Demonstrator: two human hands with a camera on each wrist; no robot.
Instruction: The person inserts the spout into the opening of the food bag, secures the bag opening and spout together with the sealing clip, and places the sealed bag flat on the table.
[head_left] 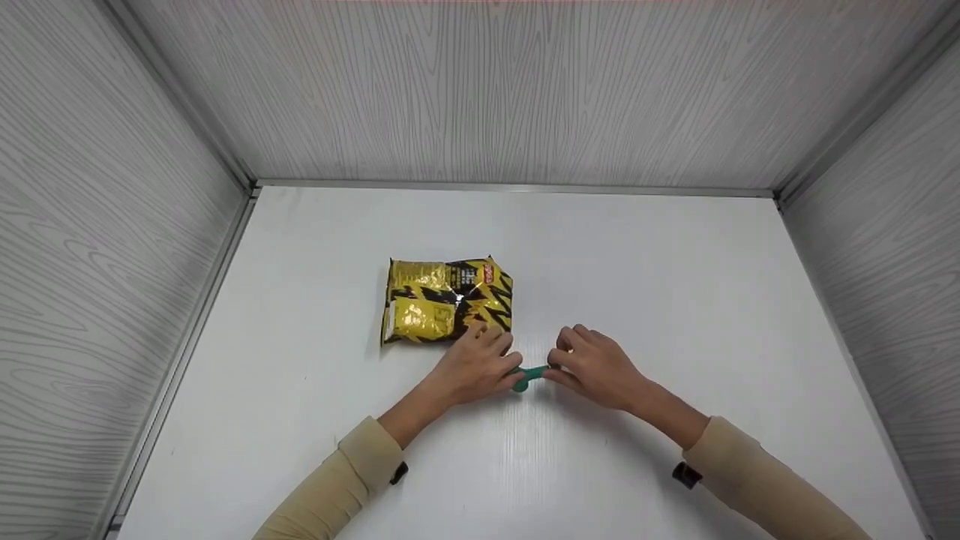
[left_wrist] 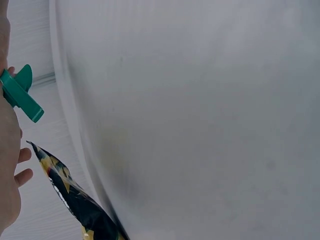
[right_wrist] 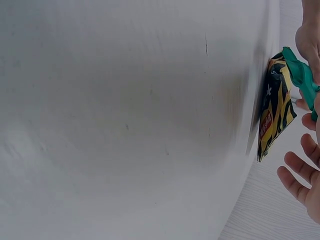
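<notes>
- Two beige long sleeves (head_left: 352, 480) enter from the near edge of the white tabletop (head_left: 675, 300); each carries a small black fitting at the wrist.
- Left hand (head_left: 472, 367): fingers curled around the left end of a small teal plastic clip (head_left: 531, 376), gripping it. In the left wrist view the clip (left_wrist: 20, 95) projects from the palm, with its flat bar end pointing away from the hand.
- Right hand (head_left: 596, 366): thumb and forefinger pinch the right end of the same clip; the remaining fingers are loosely spread, as the right wrist view shows (right_wrist: 300, 175).
- The clip sits between the two hands, just above the tabletop, near the centre of the working area.
- A crinkled yellow-and-black foil snack bag (head_left: 446, 300) lies flat on the tabletop at 11 o'clock from the clip. Its near right corner is touching or just beside the left hand's knuckles; which one cannot be told.
- Grey wood-grain panel walls (head_left: 480, 90) enclose the tabletop at 9, 12 and 3 o'clock.
</notes>
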